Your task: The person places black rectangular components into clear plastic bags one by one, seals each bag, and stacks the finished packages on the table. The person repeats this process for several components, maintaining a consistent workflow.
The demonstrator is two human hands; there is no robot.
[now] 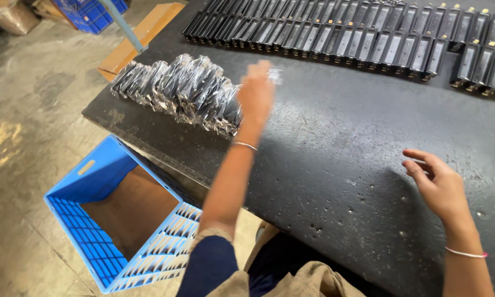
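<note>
Head view: your left hand, blurred, grip unclear, reaches beside the wrapped pile upper left. Your right hand rests open and empty; rows of unwrapped black parts remain across the top.

Plenty of open room on the dark table: the whole stretch right of the pile of plastic-wrapped parts is bare. Behind that pile, rows of black parts wall off the far edge. Below it, a blue crate sits open on the floor beside the table.
</note>
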